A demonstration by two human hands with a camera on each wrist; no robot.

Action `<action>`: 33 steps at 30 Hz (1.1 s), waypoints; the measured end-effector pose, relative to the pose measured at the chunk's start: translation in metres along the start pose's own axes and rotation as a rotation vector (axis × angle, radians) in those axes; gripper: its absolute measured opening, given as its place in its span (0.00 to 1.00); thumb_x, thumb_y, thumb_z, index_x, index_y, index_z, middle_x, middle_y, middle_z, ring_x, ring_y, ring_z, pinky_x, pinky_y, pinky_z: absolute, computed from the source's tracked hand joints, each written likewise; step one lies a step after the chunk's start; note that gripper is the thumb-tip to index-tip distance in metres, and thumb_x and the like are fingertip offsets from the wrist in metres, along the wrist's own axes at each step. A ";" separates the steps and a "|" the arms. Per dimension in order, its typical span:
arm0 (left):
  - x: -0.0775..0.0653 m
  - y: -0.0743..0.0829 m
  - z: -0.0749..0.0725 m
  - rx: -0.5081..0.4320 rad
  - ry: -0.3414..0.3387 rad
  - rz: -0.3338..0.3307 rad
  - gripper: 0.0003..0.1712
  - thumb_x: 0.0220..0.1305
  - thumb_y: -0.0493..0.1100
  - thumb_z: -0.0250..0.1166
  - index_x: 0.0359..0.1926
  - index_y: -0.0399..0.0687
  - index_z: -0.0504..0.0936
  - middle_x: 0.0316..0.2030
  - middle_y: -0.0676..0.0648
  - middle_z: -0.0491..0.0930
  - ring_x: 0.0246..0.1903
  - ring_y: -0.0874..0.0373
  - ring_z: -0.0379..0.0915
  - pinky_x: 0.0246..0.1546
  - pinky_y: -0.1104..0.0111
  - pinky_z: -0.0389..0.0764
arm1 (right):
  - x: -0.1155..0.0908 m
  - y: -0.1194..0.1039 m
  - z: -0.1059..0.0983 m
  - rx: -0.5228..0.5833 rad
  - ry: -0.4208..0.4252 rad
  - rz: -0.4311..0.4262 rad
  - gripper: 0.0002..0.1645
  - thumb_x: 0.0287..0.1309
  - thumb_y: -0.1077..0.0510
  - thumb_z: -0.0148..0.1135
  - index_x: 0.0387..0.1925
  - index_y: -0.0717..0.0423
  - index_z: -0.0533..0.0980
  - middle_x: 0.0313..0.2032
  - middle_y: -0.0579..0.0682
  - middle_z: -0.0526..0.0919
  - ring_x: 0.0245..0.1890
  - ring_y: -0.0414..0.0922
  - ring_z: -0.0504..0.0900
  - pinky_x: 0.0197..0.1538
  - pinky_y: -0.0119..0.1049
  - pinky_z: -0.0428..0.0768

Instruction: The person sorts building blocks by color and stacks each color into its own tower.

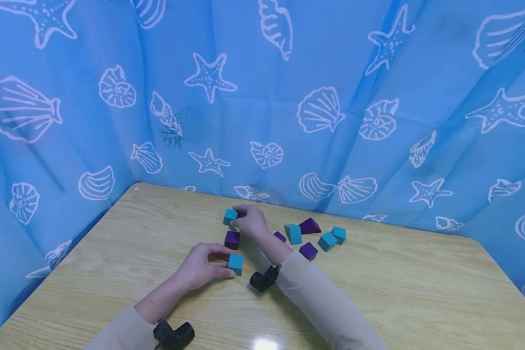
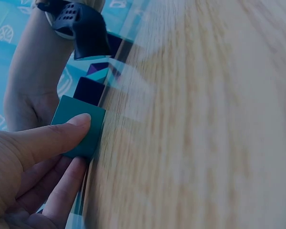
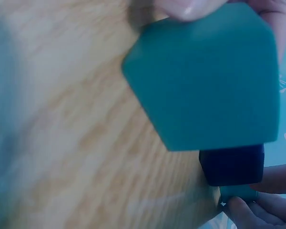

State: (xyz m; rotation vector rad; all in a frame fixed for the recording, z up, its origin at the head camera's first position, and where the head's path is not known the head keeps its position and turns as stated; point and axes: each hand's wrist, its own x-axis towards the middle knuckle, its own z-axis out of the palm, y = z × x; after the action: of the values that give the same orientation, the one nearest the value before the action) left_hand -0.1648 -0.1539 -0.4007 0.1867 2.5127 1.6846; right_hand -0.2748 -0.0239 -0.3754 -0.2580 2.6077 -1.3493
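Near the middle of the table, my left hand [image 1: 203, 266] pinches a teal cube [image 1: 235, 265] between thumb and fingers. In the left wrist view the thumb lies across a face of that teal cube [image 2: 69, 110], which is down at the tabletop. Farther back, my right hand [image 1: 250, 221] holds a second teal cube [image 1: 230, 217] by its sides. Seen close in the right wrist view, this teal cube [image 3: 209, 86] has fingertips at its upper edge. A purple cube [image 1: 232, 240] sits between the two teal ones, roughly in line with them.
Right of my right forearm lie loose blocks: a teal wedge [image 1: 293, 234], a purple triangular block [image 1: 309, 226], a purple cube [image 1: 308, 251] and two teal cubes [image 1: 327, 241]. The forearm partly covers another purple block [image 1: 280, 236]. A blue shell-print curtain [image 1: 267, 107] hangs behind the wooden table [image 1: 398, 282].
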 end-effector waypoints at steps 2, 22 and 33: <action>0.000 0.000 0.000 0.009 0.002 0.002 0.22 0.48 0.37 0.76 0.47 0.40 0.84 0.45 0.43 0.83 0.43 0.54 0.81 0.44 0.65 0.83 | 0.000 0.001 0.000 -0.003 0.010 0.001 0.26 0.56 0.65 0.65 0.58 0.55 0.76 0.55 0.56 0.79 0.57 0.53 0.76 0.55 0.44 0.80; 0.002 -0.001 -0.003 0.008 -0.026 0.018 0.21 0.48 0.35 0.75 0.46 0.37 0.84 0.44 0.40 0.83 0.42 0.52 0.82 0.43 0.66 0.84 | -0.024 -0.004 -0.026 0.175 -0.013 -0.008 0.25 0.54 0.60 0.69 0.55 0.49 0.79 0.53 0.52 0.82 0.55 0.49 0.79 0.54 0.41 0.81; 0.002 -0.003 -0.002 0.014 -0.004 0.021 0.21 0.48 0.35 0.75 0.46 0.37 0.84 0.45 0.39 0.83 0.43 0.51 0.82 0.43 0.65 0.84 | -0.047 0.007 -0.045 0.186 -0.042 -0.031 0.24 0.55 0.62 0.68 0.55 0.51 0.79 0.53 0.54 0.82 0.56 0.50 0.79 0.55 0.42 0.81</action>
State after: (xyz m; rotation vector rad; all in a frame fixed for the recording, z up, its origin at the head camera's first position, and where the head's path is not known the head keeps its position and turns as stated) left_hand -0.1673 -0.1561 -0.4027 0.2179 2.5290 1.6732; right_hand -0.2413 0.0266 -0.3514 -0.2952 2.4333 -1.5670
